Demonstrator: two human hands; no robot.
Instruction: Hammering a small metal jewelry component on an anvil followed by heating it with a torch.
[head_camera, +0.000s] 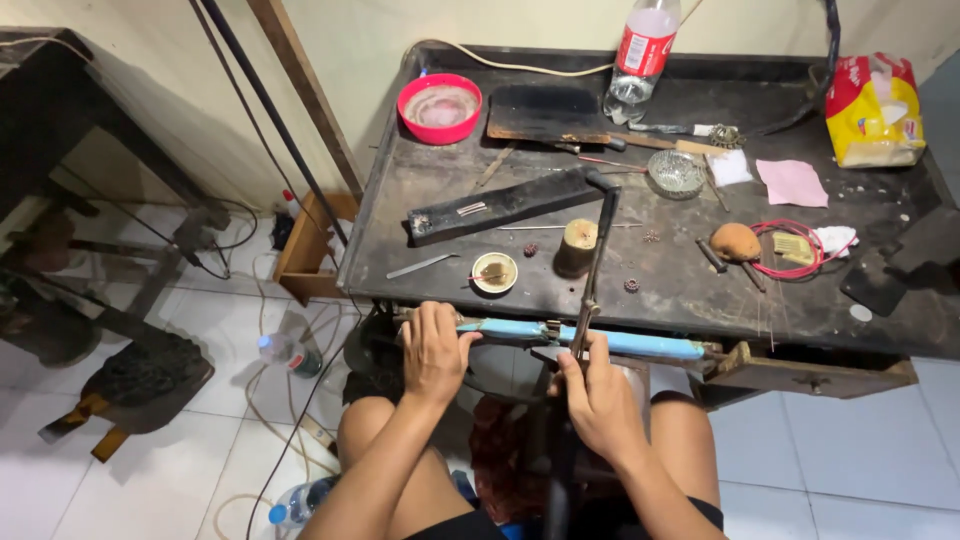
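My left hand (433, 350) grips the left end of a long light-blue bar (640, 344) that lies along the front edge of the dark workbench (660, 290). My right hand (597, 395) is closed around the handle of a thin black saw frame (598, 250), which stands upright and crosses the bar near its middle. Both hands sit just above my bare knees. What lies between the saw blade and the bar is too small to make out.
On the bench lie a small white dish (494, 272), a wooden stub (579, 244), a black block (500, 206), a pink bowl (439, 106), a metal bowl (676, 172), a plastic bottle (640, 55), a yellow bag (874, 110) and red wire (790, 250). A drawer (810, 368) hangs open at right.
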